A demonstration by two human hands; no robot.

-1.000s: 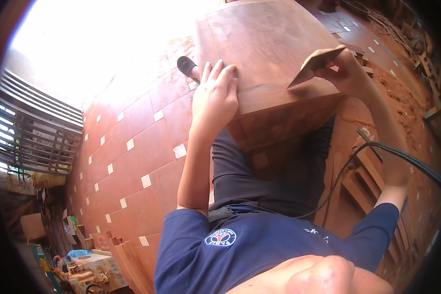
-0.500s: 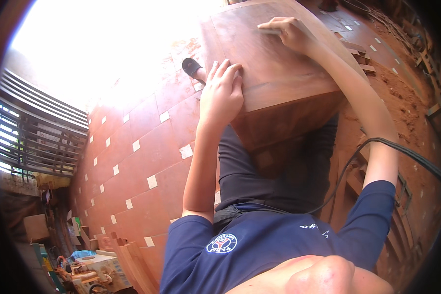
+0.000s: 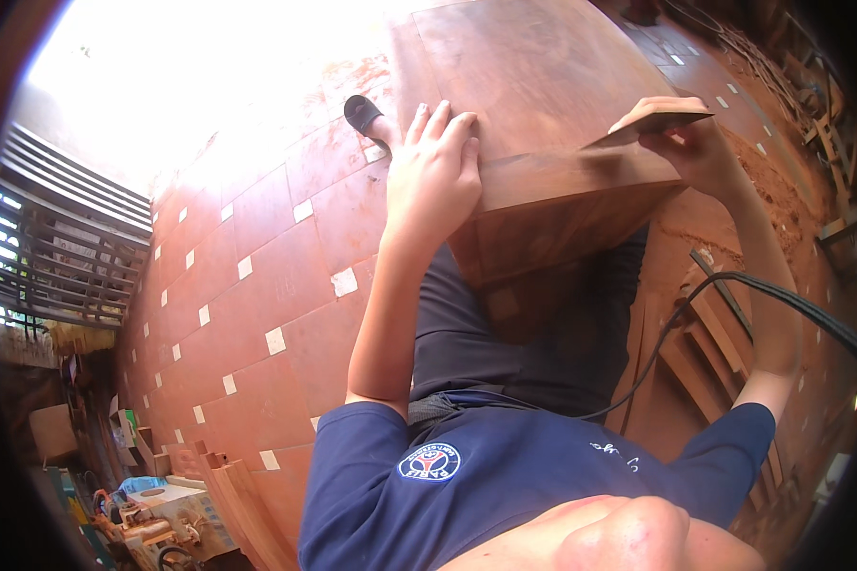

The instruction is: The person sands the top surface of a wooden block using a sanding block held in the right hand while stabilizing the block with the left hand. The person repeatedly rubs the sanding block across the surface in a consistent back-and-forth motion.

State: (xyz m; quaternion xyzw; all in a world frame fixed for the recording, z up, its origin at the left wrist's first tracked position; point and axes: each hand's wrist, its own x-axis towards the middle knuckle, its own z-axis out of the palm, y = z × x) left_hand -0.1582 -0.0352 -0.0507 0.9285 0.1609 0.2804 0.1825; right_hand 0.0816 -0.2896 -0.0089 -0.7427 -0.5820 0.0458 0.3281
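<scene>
A large reddish-brown wooden piece with a broad, smooth top face stands between my legs. My left hand lies over its left edge, fingers stretched out and the palm side against the wood. At the near right corner, my right hand grips a thin, flat, stiff-looking piece of sandpaper. The sheet is tilted, its left tip close to the near edge of the wood; whether it touches I cannot tell. My right fingers are partly hidden behind the sheet.
A black cable runs from my waist out to the right. Wooden strips lie on the floor at the right, and more planks stand at the lower left beside a cluttered bench. My sandalled foot is left of the wood.
My right hand has swept from the far part of the top face back toward me and right, tilting the sandpaper up. My left hand stays on the left edge.
</scene>
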